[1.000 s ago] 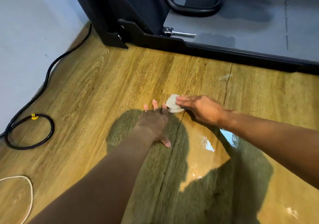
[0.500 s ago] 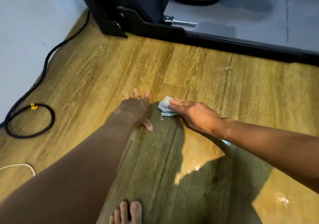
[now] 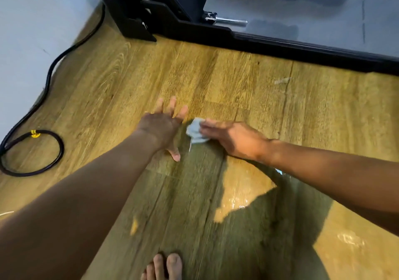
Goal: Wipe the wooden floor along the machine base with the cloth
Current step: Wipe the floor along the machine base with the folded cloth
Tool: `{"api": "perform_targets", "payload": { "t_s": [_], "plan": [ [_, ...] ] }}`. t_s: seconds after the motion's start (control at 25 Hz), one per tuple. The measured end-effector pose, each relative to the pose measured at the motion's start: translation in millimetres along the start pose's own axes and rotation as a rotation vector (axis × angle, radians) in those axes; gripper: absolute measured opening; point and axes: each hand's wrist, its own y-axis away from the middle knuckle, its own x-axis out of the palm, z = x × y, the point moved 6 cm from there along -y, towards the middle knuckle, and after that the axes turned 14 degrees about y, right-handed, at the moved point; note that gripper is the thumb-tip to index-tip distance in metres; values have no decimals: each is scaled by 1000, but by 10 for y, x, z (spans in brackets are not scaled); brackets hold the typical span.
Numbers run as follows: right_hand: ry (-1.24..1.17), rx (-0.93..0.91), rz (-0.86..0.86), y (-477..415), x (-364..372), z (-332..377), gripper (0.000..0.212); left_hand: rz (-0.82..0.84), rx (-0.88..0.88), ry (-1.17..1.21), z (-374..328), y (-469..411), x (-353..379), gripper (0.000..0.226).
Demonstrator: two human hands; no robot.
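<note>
The right hand (image 3: 234,139) lies flat on a small pale blue cloth (image 3: 194,131), its fingers straight and pressing the crumpled cloth onto the wooden floor (image 3: 237,81); no finger curls round it. The cloth sticks out past the fingertips. Just beyond it the left hand (image 3: 160,126) is spread palm-down on the boards, fingers splayed and relaxed, holding nothing. The two hands are close but apart, with the cloth between them. Ahead of both hands, well apart from them, the black machine base (image 3: 280,44) runs across the floor, with a grey mat (image 3: 323,10) behind it and a shiny metal pin (image 3: 228,21) at its edge. Between the right hand and the base a small pale scrap (image 3: 282,80) lies on the boards. Behind the right hand a wet patch (image 3: 244,189) glistens. Far to the left of the left hand a black cable (image 3: 32,173) coils by the wall (image 3: 32,31), bound with a yellow tie (image 3: 34,133). Bare toes (image 3: 164,266) show behind the hands, nearest the person
</note>
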Motion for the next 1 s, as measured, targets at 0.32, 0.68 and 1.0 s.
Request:
{"api": "perform_targets", "payload": {
  "t_s": [0.32, 0.68, 1.0],
  "plan": [
    [68, -88, -40, -148, -43, -125, 53, 101, 11, 143, 61, -143, 25, 158],
    [141, 258, -92, -672, -121, -846, 65, 117, 0, 170, 40, -158, 33, 158],
    [120, 562, -170, -1023, -505, -1836, 45, 121, 9, 162, 32, -150, 25, 158]
  ]
}}
